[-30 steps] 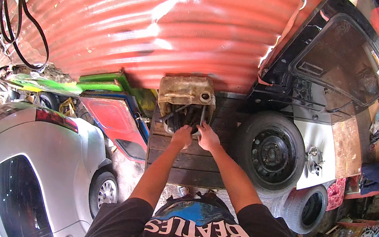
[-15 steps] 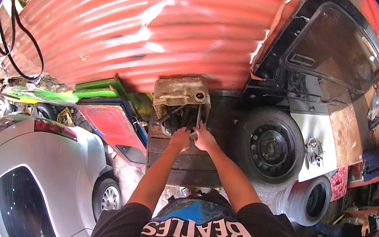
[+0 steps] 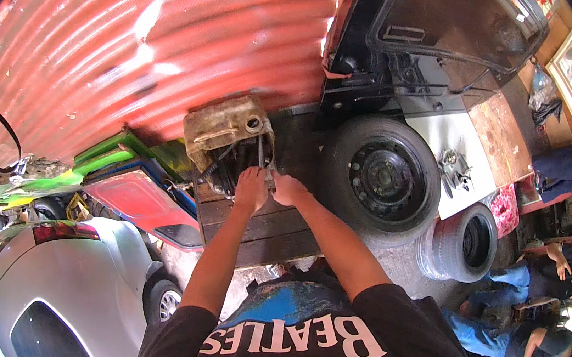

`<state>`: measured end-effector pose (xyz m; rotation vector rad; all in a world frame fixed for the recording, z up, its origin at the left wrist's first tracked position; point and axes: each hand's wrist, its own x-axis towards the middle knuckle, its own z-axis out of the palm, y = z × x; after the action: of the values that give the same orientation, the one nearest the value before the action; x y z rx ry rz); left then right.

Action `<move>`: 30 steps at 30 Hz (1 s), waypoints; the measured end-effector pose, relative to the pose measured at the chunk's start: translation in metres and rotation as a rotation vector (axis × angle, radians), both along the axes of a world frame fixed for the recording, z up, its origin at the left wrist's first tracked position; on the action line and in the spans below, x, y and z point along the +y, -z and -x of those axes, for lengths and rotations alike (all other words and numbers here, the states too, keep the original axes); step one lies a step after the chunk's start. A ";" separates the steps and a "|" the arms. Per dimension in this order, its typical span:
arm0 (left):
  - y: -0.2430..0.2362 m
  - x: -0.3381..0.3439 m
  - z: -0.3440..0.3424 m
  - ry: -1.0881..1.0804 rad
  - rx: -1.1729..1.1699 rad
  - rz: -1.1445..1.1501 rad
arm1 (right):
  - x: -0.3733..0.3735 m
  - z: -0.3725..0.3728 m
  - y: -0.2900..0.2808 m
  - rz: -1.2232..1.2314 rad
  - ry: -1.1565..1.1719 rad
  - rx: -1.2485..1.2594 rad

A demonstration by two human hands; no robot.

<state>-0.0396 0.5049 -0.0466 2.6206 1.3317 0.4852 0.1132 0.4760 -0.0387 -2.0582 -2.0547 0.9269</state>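
A dirty, yellowish cut-open plastic can (image 3: pixel 219 131) lies on the dark wooden bench (image 3: pixel 280 228), with several long metal tools (image 3: pixel 262 153) inside it. My left hand (image 3: pixel 252 190) is at the can's near opening, its fingers curled closed. Right beside it, my right hand (image 3: pixel 289 189) is also closed, with a small metallic piece showing near its fingertips. The two hands almost touch. What each one grips is too small and too covered to name.
A wheel with a tyre (image 3: pixel 383 172) lies right of the bench, and another tyre (image 3: pixel 464 240) stands beyond it. Metal parts rest on a white panel (image 3: pixel 423 135). A silver car (image 3: pixel 74 274) and a red panel (image 3: pixel 144 200) are at left. Two people (image 3: pixel 537 281) are at far right.
The view has turned toward the right, so the bench, can and hands sit farther left in the picture. My hands stay close together at the can's opening.
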 end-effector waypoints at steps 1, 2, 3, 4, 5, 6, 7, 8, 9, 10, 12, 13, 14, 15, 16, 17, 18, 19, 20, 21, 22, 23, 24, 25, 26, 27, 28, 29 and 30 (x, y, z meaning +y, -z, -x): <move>0.000 0.000 -0.003 0.026 0.018 0.018 | -0.003 -0.004 0.001 -0.002 0.004 -0.008; -0.002 0.002 -0.007 0.051 0.024 0.045 | -0.002 -0.010 0.004 -0.012 0.008 -0.016; -0.005 0.004 -0.014 0.079 0.029 0.068 | 0.000 -0.019 0.010 -0.007 0.006 -0.011; -0.009 0.005 -0.020 0.109 0.035 0.090 | 0.000 -0.025 0.017 -0.050 0.000 -0.039; -0.013 0.005 -0.030 0.105 0.079 0.159 | -0.001 -0.035 0.021 -0.090 0.003 -0.075; -0.017 0.005 -0.039 0.105 0.124 0.227 | -0.003 -0.047 0.024 -0.129 0.008 -0.113; -0.022 0.005 -0.049 0.107 0.171 0.295 | -0.004 -0.058 0.028 -0.072 0.038 -0.109; -0.019 0.007 -0.048 0.089 0.218 0.307 | -0.006 -0.054 0.013 -0.014 0.052 -0.090; -0.016 0.008 -0.048 0.092 0.259 0.316 | -0.010 -0.058 0.003 0.044 0.084 -0.077; -0.013 0.009 -0.050 0.096 0.301 0.324 | -0.012 -0.064 0.003 0.056 0.072 -0.083; 0.000 0.007 -0.054 0.134 0.233 0.283 | -0.017 -0.080 0.010 0.077 0.062 -0.087; 0.004 0.006 -0.061 0.160 0.198 0.264 | -0.019 -0.092 0.017 0.060 0.083 -0.058; 0.006 0.007 -0.070 0.175 0.259 0.293 | -0.023 -0.102 0.025 0.042 0.105 -0.029; 0.007 0.007 -0.074 0.175 0.324 0.322 | -0.026 -0.107 0.026 0.024 0.112 0.003; 0.010 0.004 -0.082 0.173 0.388 0.350 | -0.029 -0.115 0.027 0.055 0.070 -0.005; 0.010 -0.002 -0.089 0.175 0.372 0.350 | -0.031 -0.120 0.022 0.083 0.025 -0.008; 0.006 -0.008 -0.100 0.189 0.355 0.345 | -0.032 -0.131 0.023 0.108 -0.008 -0.012; 0.002 -0.014 -0.113 0.203 0.337 0.341 | -0.036 -0.141 0.024 0.083 0.001 -0.011; -0.003 -0.019 -0.126 0.202 0.296 0.321 | -0.037 -0.149 0.029 0.047 0.007 -0.009; -0.003 -0.025 -0.136 0.195 0.255 0.313 | -0.042 -0.155 0.030 0.022 0.006 -0.006; -0.003 -0.032 -0.147 0.189 0.213 0.304 | -0.046 -0.165 0.030 0.024 0.013 0.018; 0.002 -0.037 -0.149 0.199 0.128 0.254 | -0.052 -0.167 0.022 0.029 -0.001 0.049; 0.005 -0.043 -0.158 0.222 0.126 0.201 | -0.060 -0.175 0.020 0.038 -0.010 0.069; 0.008 -0.047 -0.167 0.246 0.123 0.148 | -0.070 -0.182 0.019 0.014 0.016 0.066; 0.003 -0.053 -0.187 0.273 0.111 0.093 | -0.079 -0.191 0.020 -0.011 0.044 0.055; 0.000 -0.060 -0.206 0.265 0.145 0.119 | -0.088 -0.204 0.020 -0.037 0.073 0.043; -0.003 -0.070 -0.226 0.258 0.180 0.144 | -0.096 -0.222 0.021 -0.028 0.086 0.049; -0.007 -0.082 -0.239 0.238 0.225 0.171 | -0.106 -0.233 0.021 -0.018 0.088 0.065; -0.003 -0.093 -0.244 0.244 0.199 0.161 | -0.118 -0.238 0.011 -0.006 0.076 0.087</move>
<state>0.2041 0.4117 -0.0433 2.6992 1.0282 0.0793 0.3507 0.3576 -0.0501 -2.0396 -1.9197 0.9776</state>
